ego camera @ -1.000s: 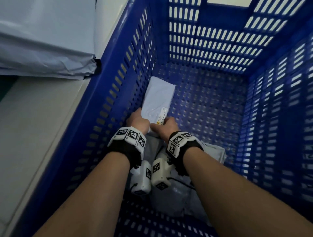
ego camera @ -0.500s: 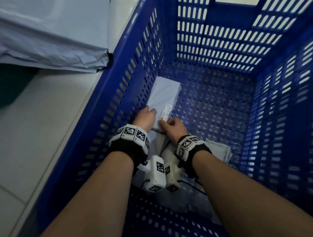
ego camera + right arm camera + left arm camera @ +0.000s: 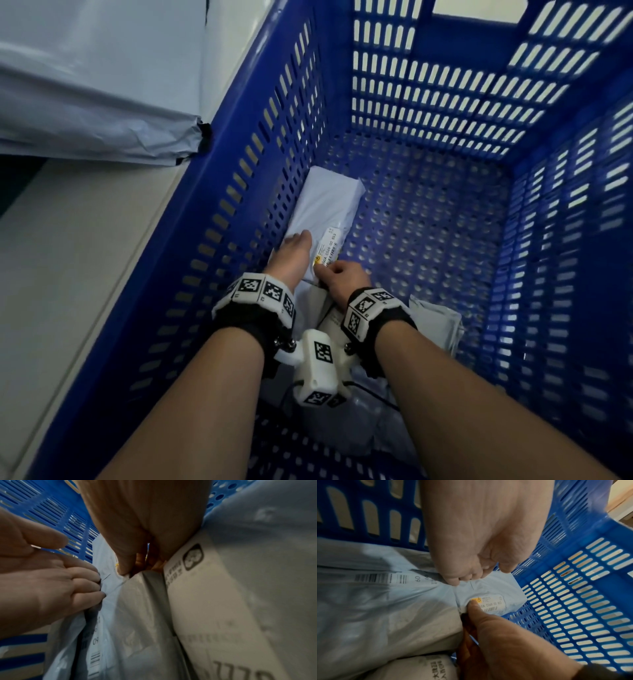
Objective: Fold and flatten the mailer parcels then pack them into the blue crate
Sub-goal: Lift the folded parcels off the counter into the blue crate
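A folded white mailer parcel (image 3: 327,202) lies on the floor of the blue crate (image 3: 239,192), along its left wall. My left hand (image 3: 296,251) rests on top of its near half, bent fingertips (image 3: 453,580) pressing into the plastic and the thumb free. At the parcel's near end my right hand (image 3: 337,279) pinches the edge. Its thumb (image 3: 473,605) sits on the yellow-cornered label (image 3: 491,602) and its fingers curl underneath. In the right wrist view that pinch (image 3: 133,568) is at the parcel's corner, with the left hand (image 3: 68,586) beside it.
More grey and white mailers (image 3: 436,323) lie packed under my wrists at the crate's near end. A large grey mailer (image 3: 89,89) lies outside the crate on the pale surface at upper left. The crate's bare perforated floor (image 3: 428,222) shows to the right.
My left hand has slid forward from the parcel's near left corner onto its top. The right hand stays at the near end, thumb on the label.
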### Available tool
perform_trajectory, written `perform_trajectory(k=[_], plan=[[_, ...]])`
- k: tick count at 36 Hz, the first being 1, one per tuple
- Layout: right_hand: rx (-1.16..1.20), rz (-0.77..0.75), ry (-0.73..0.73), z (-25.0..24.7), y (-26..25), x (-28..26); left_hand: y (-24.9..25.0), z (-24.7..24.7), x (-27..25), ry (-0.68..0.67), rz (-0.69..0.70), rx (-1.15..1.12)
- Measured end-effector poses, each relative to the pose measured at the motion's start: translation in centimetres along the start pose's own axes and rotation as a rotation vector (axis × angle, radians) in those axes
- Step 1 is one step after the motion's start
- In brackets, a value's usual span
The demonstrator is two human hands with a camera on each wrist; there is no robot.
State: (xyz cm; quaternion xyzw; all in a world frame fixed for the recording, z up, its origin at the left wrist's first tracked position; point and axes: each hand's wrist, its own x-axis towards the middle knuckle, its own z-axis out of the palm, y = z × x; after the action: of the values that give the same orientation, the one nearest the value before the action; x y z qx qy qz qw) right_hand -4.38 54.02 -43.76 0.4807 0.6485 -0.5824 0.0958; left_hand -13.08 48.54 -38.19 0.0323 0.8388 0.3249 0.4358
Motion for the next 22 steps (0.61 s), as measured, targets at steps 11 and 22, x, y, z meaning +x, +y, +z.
perform_trajectory(k=[11,22], plan=[[-0.038,0.03,-0.055,-0.3,-0.6,-0.3,-1.1,-1.3,0.3,0.106,-0.107,-0.25],[0.018,0.019,-0.081,-1.9,-3.8,-3.6,-0.2,-3.6,-5.3,0.034,0.015,-0.267]])
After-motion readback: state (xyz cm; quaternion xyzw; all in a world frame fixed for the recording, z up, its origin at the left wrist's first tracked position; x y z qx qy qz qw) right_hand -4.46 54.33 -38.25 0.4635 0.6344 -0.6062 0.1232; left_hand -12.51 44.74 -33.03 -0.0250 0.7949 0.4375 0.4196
